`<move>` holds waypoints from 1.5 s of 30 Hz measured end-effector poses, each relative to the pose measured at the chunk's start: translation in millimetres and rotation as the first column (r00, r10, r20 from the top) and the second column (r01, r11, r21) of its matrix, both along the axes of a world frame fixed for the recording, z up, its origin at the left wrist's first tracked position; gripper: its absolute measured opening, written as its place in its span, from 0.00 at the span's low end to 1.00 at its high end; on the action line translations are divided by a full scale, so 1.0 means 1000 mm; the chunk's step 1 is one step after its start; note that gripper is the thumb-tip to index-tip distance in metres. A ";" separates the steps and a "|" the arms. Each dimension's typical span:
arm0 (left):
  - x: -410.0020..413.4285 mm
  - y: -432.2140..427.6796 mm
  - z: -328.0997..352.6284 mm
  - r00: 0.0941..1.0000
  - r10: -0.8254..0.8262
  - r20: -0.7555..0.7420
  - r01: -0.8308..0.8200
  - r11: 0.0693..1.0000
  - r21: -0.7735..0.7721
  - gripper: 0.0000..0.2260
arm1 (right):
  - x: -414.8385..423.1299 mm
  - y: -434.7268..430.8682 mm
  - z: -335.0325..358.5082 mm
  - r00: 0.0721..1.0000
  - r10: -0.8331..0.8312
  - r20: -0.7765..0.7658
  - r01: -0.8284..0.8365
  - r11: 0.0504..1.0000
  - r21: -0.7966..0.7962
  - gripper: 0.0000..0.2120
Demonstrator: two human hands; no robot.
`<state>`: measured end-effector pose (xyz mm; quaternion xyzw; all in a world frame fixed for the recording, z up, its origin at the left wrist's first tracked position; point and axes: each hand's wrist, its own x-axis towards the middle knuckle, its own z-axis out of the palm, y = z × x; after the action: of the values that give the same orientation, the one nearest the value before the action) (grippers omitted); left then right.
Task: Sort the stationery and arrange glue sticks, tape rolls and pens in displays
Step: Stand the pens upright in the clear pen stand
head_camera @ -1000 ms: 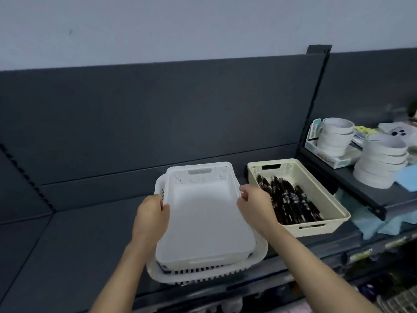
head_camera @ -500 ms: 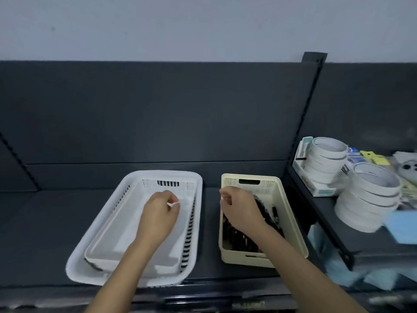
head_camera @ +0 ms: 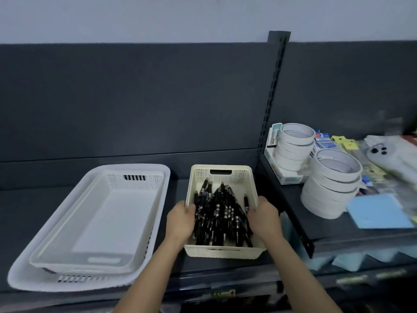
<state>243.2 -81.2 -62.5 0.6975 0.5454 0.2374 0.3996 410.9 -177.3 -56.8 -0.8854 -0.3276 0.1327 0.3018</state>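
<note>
Dark grey shelf (head_camera: 31,213) runs below a matching back panel. On it stands a cream perforated basket (head_camera: 222,171) holding a heap of black pens (head_camera: 216,213). The left grip (head_camera: 180,222) and right grip (head_camera: 262,219) clasp its two side walls. Beside it, with a bare gap between, a smooth white tray (head_camera: 101,222) sits nested in a slotted white basket (head_camera: 33,282) near the shelf's front edge. Tape rolls (head_camera: 331,184) stand stacked on the higher right shelf.
</note>
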 end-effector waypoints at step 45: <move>-0.366 -0.027 0.111 0.736 0.439 0.515 -0.558 0.824 0.094 0.09 | -0.322 0.060 0.102 0.897 0.441 -0.006 -0.378 0.776 0.504 0.13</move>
<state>-122.6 -108.6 48.5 0.4881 0.5657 0.5635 0.3525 89.2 -117.6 45.7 -0.6764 -0.5158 0.1623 0.5000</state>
